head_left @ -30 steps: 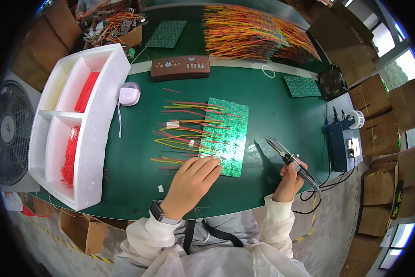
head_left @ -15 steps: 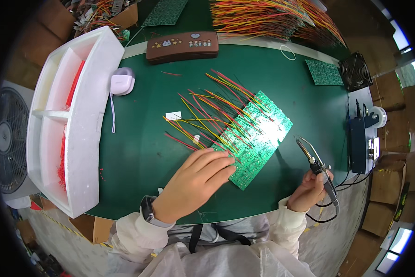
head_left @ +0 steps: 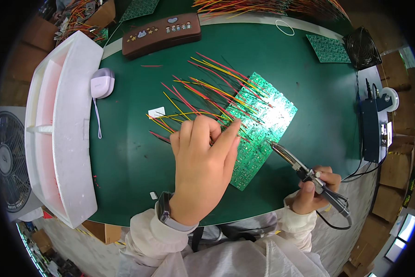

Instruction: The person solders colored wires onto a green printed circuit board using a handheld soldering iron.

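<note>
Single head view, fisheye, worn on head, looking steeply down, close over green worktop [head_left: 124, 152]; near edge at bottom, far edge at top; rim bends.

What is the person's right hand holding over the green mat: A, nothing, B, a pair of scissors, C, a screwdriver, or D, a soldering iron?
D: the right hand grips a soldering iron, cord trailing behind, its tip at the edge of the green circuit board.
</note>
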`<state>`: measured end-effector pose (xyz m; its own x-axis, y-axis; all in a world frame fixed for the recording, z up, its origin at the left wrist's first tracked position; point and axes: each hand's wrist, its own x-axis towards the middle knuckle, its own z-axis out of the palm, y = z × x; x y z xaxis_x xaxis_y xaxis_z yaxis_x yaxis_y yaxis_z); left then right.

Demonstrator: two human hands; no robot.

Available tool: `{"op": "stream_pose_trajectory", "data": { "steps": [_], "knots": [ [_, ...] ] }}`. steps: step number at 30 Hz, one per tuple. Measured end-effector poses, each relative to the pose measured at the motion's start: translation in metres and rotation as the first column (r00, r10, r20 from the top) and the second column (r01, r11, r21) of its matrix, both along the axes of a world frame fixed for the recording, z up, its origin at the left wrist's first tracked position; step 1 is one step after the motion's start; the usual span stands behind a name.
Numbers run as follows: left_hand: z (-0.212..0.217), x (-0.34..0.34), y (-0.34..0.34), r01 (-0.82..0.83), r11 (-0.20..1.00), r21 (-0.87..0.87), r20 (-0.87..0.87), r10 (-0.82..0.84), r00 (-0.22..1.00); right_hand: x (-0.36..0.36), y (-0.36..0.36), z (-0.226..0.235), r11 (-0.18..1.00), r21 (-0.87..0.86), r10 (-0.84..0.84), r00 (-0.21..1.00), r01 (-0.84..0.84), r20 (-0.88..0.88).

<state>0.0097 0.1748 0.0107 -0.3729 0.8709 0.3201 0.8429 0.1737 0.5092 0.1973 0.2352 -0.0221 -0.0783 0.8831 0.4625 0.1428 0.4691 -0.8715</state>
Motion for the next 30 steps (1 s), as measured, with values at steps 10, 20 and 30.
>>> {"op": "stream_pose_trajectory", "data": {
  "steps": [10, 20, 30],
  "knots": [
    [0.001, -0.006, -0.002, -0.053, 0.997, -0.058, 0.035, 0.055, 0.998, 0.001, 0.011, -0.001, 0.993, 0.08, 0.085, 0.996, -0.086, 0.026],
    [-0.007, -0.004, -0.001, -0.048, 0.999, -0.012, 0.004, 0.048, 0.999, 0.004, 0.011, -0.002, 0.991, 0.05, 0.126, 0.992, -0.126, 0.005],
    [-0.008, -0.005, 0.011, 0.074, 0.997, 0.034, 0.118, -0.077, 0.99, 0.005, 0.01, -0.003, 0.98, 0.014, 0.199, 0.979, -0.2, 0.036]
  ]
}}
